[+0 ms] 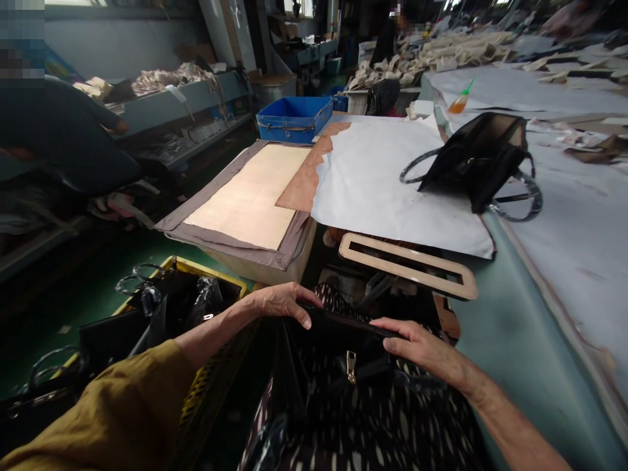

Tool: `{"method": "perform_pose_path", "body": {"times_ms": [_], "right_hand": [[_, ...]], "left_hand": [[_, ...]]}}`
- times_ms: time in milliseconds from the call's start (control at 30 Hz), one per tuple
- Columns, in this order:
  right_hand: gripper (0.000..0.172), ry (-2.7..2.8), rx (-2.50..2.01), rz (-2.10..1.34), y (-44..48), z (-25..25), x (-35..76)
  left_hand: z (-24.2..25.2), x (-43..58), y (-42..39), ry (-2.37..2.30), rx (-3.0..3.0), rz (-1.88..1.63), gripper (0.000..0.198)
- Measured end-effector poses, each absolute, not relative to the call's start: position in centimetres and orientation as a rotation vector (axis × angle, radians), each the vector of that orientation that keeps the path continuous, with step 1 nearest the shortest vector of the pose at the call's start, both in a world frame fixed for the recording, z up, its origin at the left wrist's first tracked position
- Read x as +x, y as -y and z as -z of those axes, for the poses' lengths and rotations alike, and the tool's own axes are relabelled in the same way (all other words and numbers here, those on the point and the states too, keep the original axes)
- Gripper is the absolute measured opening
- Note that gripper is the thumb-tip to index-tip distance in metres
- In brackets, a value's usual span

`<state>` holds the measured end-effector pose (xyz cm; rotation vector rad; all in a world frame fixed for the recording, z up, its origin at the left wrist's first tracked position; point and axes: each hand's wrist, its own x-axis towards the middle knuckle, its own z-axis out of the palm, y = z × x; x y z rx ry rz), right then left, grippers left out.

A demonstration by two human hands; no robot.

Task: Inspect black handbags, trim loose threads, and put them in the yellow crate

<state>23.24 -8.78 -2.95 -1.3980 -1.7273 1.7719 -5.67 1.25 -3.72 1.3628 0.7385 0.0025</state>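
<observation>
A black bag (338, 327) with a metal zipper pull (351, 367) rests on my lap, over patterned dark cloth. At its upper left edge, my left hand (287, 304) pinches the rim between thumb and fingers. My right hand (415, 343) grips the same rim farther right, thumb on the near side. Beyond my right hand lies a pale oblong frame (409, 261) with a long slot. Another black bag (478, 157) with plastic-wrapped handles sits tilted on the white-covered table.
To the left, a yellow crate (230, 278) holds several black bags. A blue bin (294, 118) stands beyond a cloth-topped tub (245, 196). A person (63, 131) is at the far left; a glue bottle (460, 101) stands on the right table (579, 216).
</observation>
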Motion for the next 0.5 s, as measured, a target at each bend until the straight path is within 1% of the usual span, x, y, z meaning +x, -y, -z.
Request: {"method": "perform_pose_path", "body": {"times_ms": [167,367,500], "right_hand": [[0.048,1.692,-1.412,-1.777,8.9,2.7,23.3],[0.045,1.699,-1.402,-1.689,8.9,2.4,22.9],[0.043,1.620,-1.489,-1.654,9.3,1.7,22.7]], "left_hand": [[3.7,-5.5,-1.2,-0.777,1.379,-0.030,0.046],[3.9,-5.4,-1.2,-0.775,1.416,-0.050,0.037],[3.8,-5.2,-1.1,-0.788,1.411,-0.038,0.033]]}}
